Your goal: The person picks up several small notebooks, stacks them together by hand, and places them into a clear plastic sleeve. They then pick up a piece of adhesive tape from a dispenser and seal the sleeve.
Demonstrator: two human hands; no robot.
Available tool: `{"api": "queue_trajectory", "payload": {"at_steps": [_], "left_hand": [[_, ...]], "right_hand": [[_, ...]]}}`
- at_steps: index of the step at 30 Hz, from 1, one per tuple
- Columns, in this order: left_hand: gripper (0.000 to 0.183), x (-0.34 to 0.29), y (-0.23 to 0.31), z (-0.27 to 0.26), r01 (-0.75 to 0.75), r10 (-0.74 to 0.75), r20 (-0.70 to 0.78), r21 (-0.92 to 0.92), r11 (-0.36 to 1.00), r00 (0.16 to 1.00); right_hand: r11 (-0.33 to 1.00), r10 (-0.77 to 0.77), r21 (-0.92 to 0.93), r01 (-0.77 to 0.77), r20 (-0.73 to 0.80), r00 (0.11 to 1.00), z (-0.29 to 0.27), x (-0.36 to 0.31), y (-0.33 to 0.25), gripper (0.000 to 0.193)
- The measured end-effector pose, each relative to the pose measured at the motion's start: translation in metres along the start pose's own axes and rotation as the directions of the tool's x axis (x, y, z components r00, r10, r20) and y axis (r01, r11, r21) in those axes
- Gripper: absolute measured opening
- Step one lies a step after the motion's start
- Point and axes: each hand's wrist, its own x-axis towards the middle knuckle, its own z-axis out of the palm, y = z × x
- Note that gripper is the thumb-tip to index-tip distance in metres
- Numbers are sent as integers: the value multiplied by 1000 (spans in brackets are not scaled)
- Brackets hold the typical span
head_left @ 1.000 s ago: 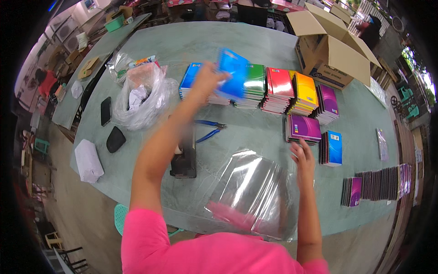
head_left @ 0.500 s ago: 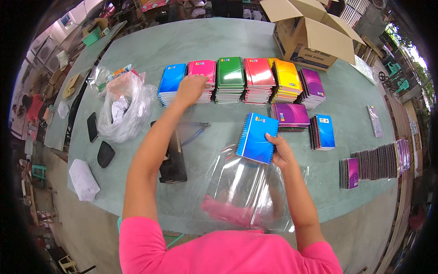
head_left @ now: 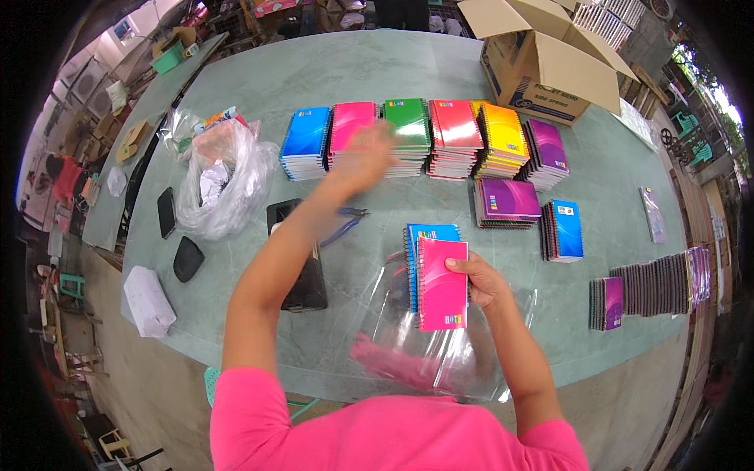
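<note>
My right hand grips a pink spiral notebook laid over a blue spiral notebook, its thumb on the pink cover. Both are held above a clear plastic sheet or bag near the front edge. My left hand, smeared by motion, reaches over the front of the green notebook stack, beside the pink notebook stack; its fingers cannot be made out. In the same row stand a blue stack, a red stack, a yellow stack and a purple stack.
Smaller piles, one purple and one blue-topped, lie right of centre. Wrapped notebooks line the right edge. A cardboard box stands far right. Pliers, a plastic bag and a phone lie left.
A pink notebook now lies over the blue one in my right hand. My left hand has moved right, from the pink stack toward the green one.
</note>
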Motion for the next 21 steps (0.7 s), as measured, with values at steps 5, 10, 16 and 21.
{"api": "queue_trajectory", "payload": {"at_steps": [5, 10, 16, 21], "left_hand": [[28, -5, -68, 7, 218, -234, 104, 150, 964, 967], [17, 11, -31, -44, 330, -433, -127, -470, 818, 892], [21, 15, 83, -34, -305, 561, 223, -653, 693, 797], [23, 40, 21, 43, -65, 74, -70, 115, 991, 995]], "right_hand": [[990, -131, -62, 125, -97, 987, -3, -9, 7, 35], [941, -37, 336, 51, -47, 998, -13, -9, 3, 44], [877, -81, 480, 29, 88, 993, -33, -12, 9, 46], [959, -25, 281, 51, -96, 995, -39, -23, 19, 43]]}}
